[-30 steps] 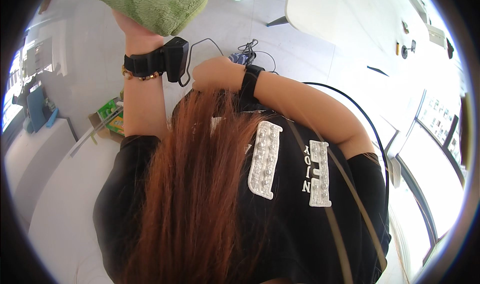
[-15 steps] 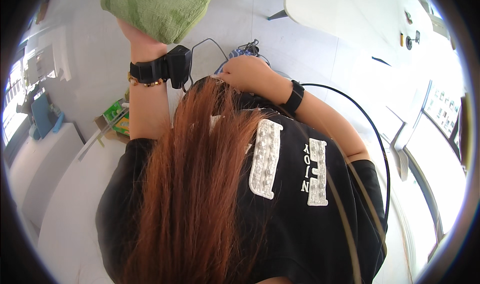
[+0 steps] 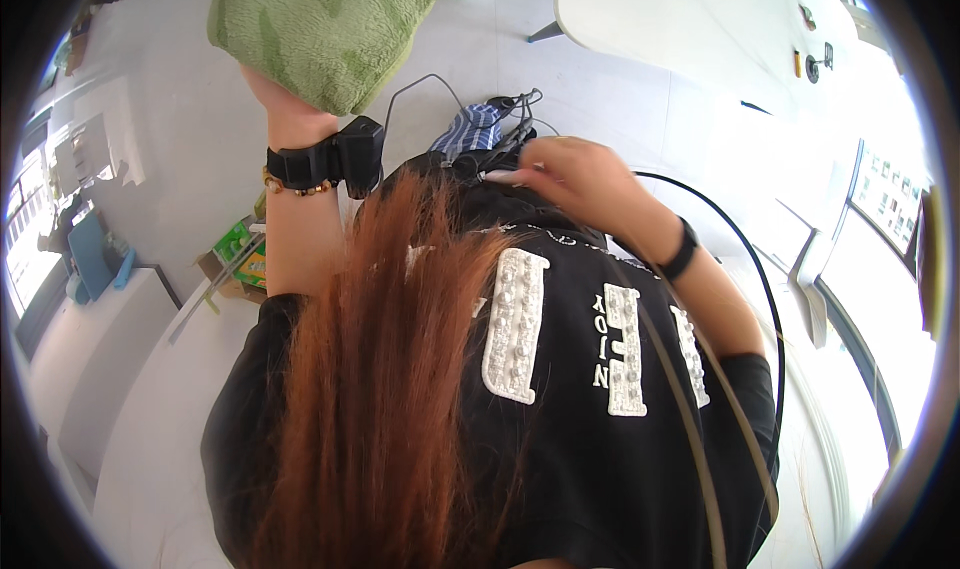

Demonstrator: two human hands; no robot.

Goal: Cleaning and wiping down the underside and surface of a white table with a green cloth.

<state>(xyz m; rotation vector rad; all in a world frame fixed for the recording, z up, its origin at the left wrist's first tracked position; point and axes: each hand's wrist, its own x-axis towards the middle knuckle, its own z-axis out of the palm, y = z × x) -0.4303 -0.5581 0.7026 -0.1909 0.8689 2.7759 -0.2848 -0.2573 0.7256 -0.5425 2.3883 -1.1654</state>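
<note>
A green fleece bundle (image 3: 325, 34), folded or cushion-like with darker patches, is held up at the far left by my left hand (image 3: 282, 97). The bundle hides that hand's fingers; only its heel and wrist show. My right hand (image 3: 590, 177) hovers over the front of my black shirt (image 3: 560, 449), right of the middle. Its thumb and fingers are pinched around a small pale strip (image 3: 508, 177), too blurred to name. Just beyond it lies a blue-and-white striped cloth (image 3: 468, 132) with dark cords over it.
A white table (image 3: 680, 29) stands far right, with small items on it. At left are a cardboard box (image 3: 235, 254) with green packs and a white cabinet (image 3: 105, 319). A black cable (image 3: 735, 219) arcs along my right arm. Long reddish hair (image 3: 385, 399) hangs over the shirt.
My right hand has moved right, away from the hair ends, uncovering more of the striped cloth. The left hand and the green bundle sit slightly lower in the picture.
</note>
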